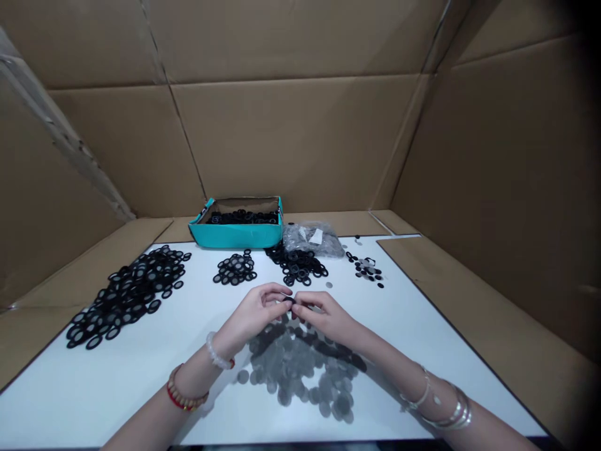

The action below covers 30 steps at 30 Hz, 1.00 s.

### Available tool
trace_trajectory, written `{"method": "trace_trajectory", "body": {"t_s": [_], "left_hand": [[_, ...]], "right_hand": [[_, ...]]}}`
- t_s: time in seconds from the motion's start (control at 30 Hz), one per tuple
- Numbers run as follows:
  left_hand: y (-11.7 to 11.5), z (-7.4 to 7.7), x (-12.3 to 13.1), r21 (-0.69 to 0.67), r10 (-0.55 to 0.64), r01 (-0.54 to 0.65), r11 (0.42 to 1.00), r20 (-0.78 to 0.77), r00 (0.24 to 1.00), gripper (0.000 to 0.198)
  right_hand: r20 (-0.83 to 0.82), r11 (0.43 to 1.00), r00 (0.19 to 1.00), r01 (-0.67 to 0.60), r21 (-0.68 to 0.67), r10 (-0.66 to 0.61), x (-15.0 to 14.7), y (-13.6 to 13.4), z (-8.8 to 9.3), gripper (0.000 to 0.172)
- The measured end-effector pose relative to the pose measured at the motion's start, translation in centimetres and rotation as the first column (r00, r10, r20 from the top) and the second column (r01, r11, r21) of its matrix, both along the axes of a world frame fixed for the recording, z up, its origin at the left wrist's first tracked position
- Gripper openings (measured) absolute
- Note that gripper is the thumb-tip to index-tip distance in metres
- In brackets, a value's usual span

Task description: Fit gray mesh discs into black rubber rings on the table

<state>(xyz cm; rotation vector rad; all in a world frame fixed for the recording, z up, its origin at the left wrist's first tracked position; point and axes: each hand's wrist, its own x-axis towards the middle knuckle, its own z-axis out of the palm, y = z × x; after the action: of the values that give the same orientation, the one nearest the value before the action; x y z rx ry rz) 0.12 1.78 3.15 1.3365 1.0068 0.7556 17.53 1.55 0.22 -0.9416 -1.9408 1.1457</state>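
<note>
Nothing here can be read from where I stand. The one spot that might carry words is a small white label (316,237) on the plastic bag (310,239) just right of the teal box (237,232), and it's too small to make out.

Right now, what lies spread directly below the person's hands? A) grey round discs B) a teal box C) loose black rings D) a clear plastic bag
A: the grey round discs lie on the white table below the left hand and right hand, which pinch a small black piece.
</note>
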Motion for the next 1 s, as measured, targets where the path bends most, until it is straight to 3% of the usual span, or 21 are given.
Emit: {"method": "trace_trajectory", "body": {"t_s": [0.17,0.33,0.47,0.53,0.6,0.7,0.8,0.9,1.0], "left_hand": [[-0.6,0.8,-0.2,0.067,0.044,-0.043,0.997,-0.013,0.999,0.029],[-0.4,0.0,-0.1,0.093,-0.006,0.011,0.996,-0.049,0.999,0.026],[0.4,-0.5,-0.6,0.188,-0.045,0.076,0.979,-0.161,0.986,0.023],[1.6,-0.5,-1.6,0.286,-0.032,0.131,0.949,-0.326,0.945,0.024],[3.5,-0.6,-3.2,0.444,0.125,0.139,0.885,-0.514,0.849,0.025],[6.6,-1.0,-6.0,0.583,0.346,0.065,0.81,-0.564,0.749,0.022],[8.4,-1.6,-7.5,0.68,0.494,0.061,0.731,-0.589,0.64,0.016],[8.4,-2.3,-6.4,0.742,0.545,0.13,0.658,-0.588,0.597,0.024],[7.6,-3.0,-3.3,0.736,0.476,0.26,0.625,-0.623,0.62,0.026]], "right_hand": [[-0.037,0.999,0.999,0.037,0.036,-0.036,0.1,-0.3,0.5,0.035],[0.014,1.0,1.0,-0.028,0.002,0.028,0.6,-0.3,0.5,0.036],[0.052,0.998,0.997,-0.065,-0.003,0.065,0.8,-0.2,0.2,0.034],[0.113,0.997,0.991,-0.075,0.001,0.074,0.9,-0.3,0.2,0.032],[0.224,0.995,0.97,-0.098,0.012,0.092,1.0,-0.5,0.2,0.028],[0.399,0.986,0.909,-0.158,0.061,0.121,1.0,-1.1,0.3,0.019],[0.494,0.976,0.863,-0.185,0.114,0.106,0.7,-1.7,0.4,0.029],[0.512,0.977,0.853,-0.183,0.112,0.102,0.5,-1.9,0.4,0.019],[0.478,0.979,0.87,-0.185,0.087,0.122,0.4,-1.9,0.3,0.015]]}}
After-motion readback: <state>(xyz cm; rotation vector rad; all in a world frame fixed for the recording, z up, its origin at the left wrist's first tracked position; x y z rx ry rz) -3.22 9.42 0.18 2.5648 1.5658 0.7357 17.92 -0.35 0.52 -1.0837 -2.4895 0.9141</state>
